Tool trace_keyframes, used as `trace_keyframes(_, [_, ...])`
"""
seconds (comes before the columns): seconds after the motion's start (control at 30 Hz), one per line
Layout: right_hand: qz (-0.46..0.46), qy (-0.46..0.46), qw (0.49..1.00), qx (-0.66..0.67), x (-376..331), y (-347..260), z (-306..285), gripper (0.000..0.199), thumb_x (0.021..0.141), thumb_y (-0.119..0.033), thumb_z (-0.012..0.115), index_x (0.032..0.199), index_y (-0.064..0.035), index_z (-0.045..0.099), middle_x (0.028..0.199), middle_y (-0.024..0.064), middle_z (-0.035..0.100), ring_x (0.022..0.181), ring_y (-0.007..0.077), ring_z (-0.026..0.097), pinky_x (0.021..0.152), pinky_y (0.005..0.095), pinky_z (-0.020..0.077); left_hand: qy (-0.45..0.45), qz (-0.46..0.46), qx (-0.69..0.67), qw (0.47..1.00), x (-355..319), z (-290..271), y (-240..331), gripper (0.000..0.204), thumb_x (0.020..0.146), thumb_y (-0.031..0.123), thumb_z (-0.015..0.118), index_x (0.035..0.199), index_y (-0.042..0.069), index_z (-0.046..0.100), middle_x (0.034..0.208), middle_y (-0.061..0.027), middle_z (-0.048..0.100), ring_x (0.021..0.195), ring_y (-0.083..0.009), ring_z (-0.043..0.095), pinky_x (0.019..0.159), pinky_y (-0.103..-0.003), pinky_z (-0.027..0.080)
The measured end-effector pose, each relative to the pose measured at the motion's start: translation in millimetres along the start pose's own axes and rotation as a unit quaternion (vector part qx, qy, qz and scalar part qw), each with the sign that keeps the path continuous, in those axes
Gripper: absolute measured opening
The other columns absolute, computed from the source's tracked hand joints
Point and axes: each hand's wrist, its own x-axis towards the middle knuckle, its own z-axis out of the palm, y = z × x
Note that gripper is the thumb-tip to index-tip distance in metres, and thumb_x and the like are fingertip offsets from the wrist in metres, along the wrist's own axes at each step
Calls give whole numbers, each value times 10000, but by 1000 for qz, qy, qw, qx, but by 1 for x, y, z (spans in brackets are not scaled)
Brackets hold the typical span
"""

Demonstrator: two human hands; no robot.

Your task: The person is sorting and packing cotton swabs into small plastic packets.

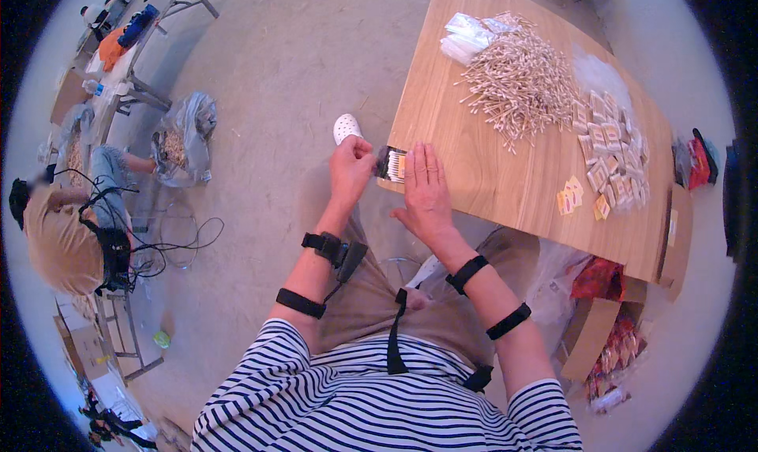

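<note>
At the table's near left corner lies a small clear pack of cotton swabs (396, 165) with a yellow card in it. My left hand (350, 170) is closed, its fingers pinching the left end of this pack just off the table edge. Flat on the tabletop, my right hand (427, 197) has its fingers stretched over the pack's right end. Beyond my hands spreads a big heap of loose cotton swabs (521, 81). Several finished-looking packs (612, 148) are piled to the right, beside a few loose yellow cards (568, 195).
Clear plastic bags (470, 37) lie at the heap's far left. The wooden table (474, 180) ends at my left hand. Below its right side stands an open cardboard box (592, 337) with red packages. At left, another person (75, 231) sits near a bag of brownish pieces (175, 148).
</note>
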Motion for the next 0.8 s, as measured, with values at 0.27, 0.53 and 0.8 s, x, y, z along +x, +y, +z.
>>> trace_keyframes(0.27, [-24,1,999,-33,7,-2,3,1089,573,-305,890,1447,74,361,1549,254,301,1470,403,250,1216,472,214,43,154,159,974,-2,-6,21,199,734,57,665,932,39,653,769,-124,692,690,-226,677,673,-355,539])
trace_keyframes(0.53, [-10,-16,999,-46,22,-20,11,1067,626,-358,862,1470,53,356,1558,241,288,1479,406,221,1222,477,186,23,197,231,953,-5,-4,23,190,760,77,651,947,55,619,739,-141,667,681,-320,665,626,-417,511])
trace_keyframes(0.8, [24,-15,998,-56,29,-35,27,958,741,-398,770,1479,46,352,1587,254,237,1501,413,164,1226,505,149,26,136,225,964,-10,3,33,168,786,98,672,941,64,618,752,-144,676,714,-345,666,643,-449,510])
